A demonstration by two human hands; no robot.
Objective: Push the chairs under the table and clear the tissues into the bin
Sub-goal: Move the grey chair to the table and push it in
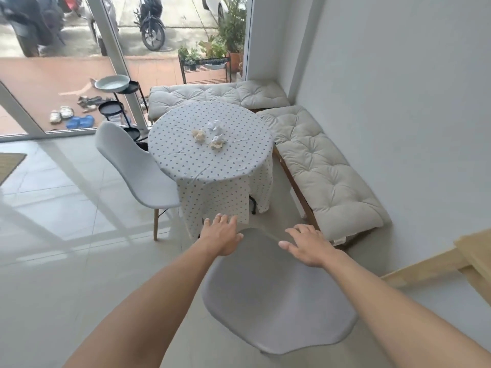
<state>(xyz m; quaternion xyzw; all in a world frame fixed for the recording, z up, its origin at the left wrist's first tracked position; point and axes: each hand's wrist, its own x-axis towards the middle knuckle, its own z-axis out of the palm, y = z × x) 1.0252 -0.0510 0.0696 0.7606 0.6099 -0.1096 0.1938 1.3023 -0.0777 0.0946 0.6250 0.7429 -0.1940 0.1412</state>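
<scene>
A round table [186, 158] with a dotted cloth stands in the middle. Several crumpled tissues [214, 135] lie on its top. A grey shell chair [276, 296] stands in front of me, its back toward me, a short way from the table. My left hand [221, 236] reaches over the top left edge of its backrest, fingers spread. My right hand [308, 245] hovers at the top right edge, fingers apart. Neither hand clearly grips the chair. A second grey chair [138, 166] stands at the table's left, pulled out. No bin is in view.
Cushioned benches [326, 166] line the wall behind and to the right of the table. A black tiered stand [114, 108] with a bowl stands by the glass door at left. A wooden step [457, 258] juts in at right. Tiled floor spreads to the left.
</scene>
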